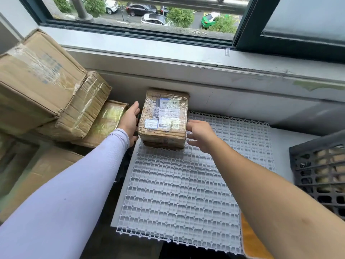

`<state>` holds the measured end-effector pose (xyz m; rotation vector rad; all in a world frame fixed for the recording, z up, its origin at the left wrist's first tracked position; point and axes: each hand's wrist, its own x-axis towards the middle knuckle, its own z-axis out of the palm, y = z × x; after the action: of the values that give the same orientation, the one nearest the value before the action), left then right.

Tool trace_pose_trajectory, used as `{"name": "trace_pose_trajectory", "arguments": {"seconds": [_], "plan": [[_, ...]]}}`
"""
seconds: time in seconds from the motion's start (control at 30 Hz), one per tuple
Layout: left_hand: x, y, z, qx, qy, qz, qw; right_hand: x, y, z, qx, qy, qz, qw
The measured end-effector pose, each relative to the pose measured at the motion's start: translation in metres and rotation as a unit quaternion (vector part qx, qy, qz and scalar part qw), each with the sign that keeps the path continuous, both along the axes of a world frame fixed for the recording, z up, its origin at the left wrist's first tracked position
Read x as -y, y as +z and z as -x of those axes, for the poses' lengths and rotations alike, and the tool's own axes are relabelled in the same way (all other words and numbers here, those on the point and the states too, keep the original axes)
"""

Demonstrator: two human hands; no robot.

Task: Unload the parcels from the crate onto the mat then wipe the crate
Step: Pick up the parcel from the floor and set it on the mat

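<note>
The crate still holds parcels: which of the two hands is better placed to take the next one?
The right hand: the crate stands at the right edge, on that arm's side. The left hand is beyond the parcel, on the mat.

Brown cardboard parcel [164, 117], wrapped in clear tape with shipping labels on top, sits flat at the far left corner of the white lattice mat [179, 187]. Black slotted crate [317, 176] stands right of the mat, holding further brown parcels.

Soft daylight comes from the far window [145, 15]; tape glare on the boxes [46, 81] at left; edges bend, sharp focus.
</note>
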<state>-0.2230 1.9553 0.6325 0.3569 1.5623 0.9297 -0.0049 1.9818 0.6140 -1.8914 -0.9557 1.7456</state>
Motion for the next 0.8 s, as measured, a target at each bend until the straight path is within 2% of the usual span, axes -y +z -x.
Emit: {"name": "trace_pose_trajectory", "arguments": {"seconds": [0.1, 0.2, 0.3, 0.4, 0.47, 0.6, 0.7, 0.8], "plan": [[-0.003, 0.004, -0.002, -0.078, 0.018, -0.041, 0.996, 0.006, 0.014, -0.010, 0.009, 0.008, -0.006, 1.000], [-0.008, 0.007, -0.015, -0.172, 0.024, -0.115, 0.978, 0.016, 0.026, -0.021, 0.022, 0.024, -0.017, 0.999], [-0.008, 0.019, -0.048, -0.232, -0.066, -0.180, 0.954, 0.026, 0.044, -0.035, 0.040, 0.026, -0.052, 0.997], [-0.007, 0.029, -0.089, -0.285, -0.160, -0.199, 0.924, 0.035, 0.066, -0.059, 0.081, 0.045, -0.109, 0.990], [-0.004, 0.036, -0.120, -0.321, -0.232, -0.206, 0.895, 0.041, 0.078, -0.079, 0.125, 0.069, -0.162, 0.976], [0.003, 0.052, -0.178, -0.439, -0.351, -0.224, 0.796, 0.055, 0.100, -0.129, 0.226, 0.121, -0.214, 0.943], [0.015, 0.070, -0.216, -0.501, -0.397, -0.221, 0.736, 0.069, 0.116, -0.171, 0.276, 0.129, -0.217, 0.927], [0.028, 0.090, -0.251, -0.534, -0.424, -0.224, 0.696, 0.084, 0.132, -0.209, 0.324, 0.143, -0.222, 0.909]]}}
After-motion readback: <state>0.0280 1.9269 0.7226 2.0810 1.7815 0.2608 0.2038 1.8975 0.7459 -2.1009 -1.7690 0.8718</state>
